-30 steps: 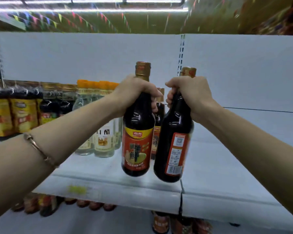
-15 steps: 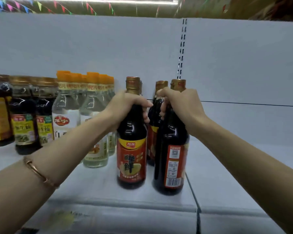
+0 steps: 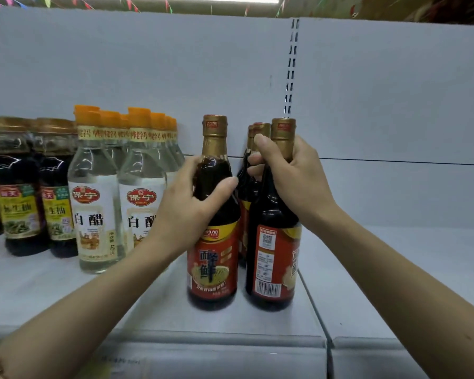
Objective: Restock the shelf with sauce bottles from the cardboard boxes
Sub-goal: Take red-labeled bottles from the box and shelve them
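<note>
Head view: two tall dark glass sauce bottles with gold foil necks and red labels stand upright on the white metal shelf, side by side near its front edge. The left hand curls round the shoulder of the left bottle, thumb across the front of the glass and fingers behind. The right hand wraps the gold neck of the right bottle, whose barcode side faces out.

Both bases appear to rest on the shelf, so the step in hand looks like the set-down and final placing of this pair. The next move probably calls for turning the right bottle so its front label faces forward like its neighbour, nudging both back against the matching dark bottles behind, then letting go and fetching more; no cardboard box is in view.

To the left, just beside the left forearm, stand clear vinegar bottles with orange caps, and further left dark soy bottles with green and yellow labels. A careless withdrawal of the left hand could knock the nearest clear one. A seam between shelf panels runs just right of the right bottle; the shelf beyond it is bare
</note>
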{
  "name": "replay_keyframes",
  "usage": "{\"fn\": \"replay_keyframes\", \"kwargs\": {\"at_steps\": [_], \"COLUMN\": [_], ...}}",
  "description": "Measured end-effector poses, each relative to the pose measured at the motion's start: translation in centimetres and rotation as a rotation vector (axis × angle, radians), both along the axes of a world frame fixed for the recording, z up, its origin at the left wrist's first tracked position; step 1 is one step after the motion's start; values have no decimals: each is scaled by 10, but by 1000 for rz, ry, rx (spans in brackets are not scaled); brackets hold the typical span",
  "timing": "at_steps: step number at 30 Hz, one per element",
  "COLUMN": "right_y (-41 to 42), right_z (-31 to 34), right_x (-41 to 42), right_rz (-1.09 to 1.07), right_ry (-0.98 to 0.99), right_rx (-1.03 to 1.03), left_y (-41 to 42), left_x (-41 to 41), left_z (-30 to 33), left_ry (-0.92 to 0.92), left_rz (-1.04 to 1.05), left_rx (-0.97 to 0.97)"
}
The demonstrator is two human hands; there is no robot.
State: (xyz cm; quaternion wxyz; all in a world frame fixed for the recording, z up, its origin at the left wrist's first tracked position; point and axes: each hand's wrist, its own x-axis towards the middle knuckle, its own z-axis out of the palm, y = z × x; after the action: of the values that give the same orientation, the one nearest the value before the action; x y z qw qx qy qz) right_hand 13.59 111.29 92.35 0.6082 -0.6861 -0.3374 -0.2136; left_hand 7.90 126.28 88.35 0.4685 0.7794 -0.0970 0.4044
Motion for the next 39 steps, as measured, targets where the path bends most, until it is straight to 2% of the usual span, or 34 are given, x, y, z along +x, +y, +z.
{"fn": "replay_keyframes", "kwargs": {"at_steps": [5,10,14,18,22,28,39], "right_y": [-3,-12,-11,-5,-1,11,21], "right_z": [0,2,-8,-14,-18,-17,-20], "right_x": [-4,-4,-4,-5,0,-1,5], "right_rz": [58,185,5,-133,-304,-450,-447], "right_ry": [7,91,-18,-88,-189,-140,-108], "right_rx": [-25,-63,-130,-75,-102,-181,-119], "left_y": [-1,-3,7,5,5,8,13], "left_x": [-9,-19,-24,-29,-28,-23,-13], "left_z": [-31,-48,-52,-64,-63,-60,-68], "left_ry": [39,117,204,283,347,352,266], "left_rz": [-47,35,22,-65,37,71,103], "left_rx": [-75,0,102,50,76,92,120]}}
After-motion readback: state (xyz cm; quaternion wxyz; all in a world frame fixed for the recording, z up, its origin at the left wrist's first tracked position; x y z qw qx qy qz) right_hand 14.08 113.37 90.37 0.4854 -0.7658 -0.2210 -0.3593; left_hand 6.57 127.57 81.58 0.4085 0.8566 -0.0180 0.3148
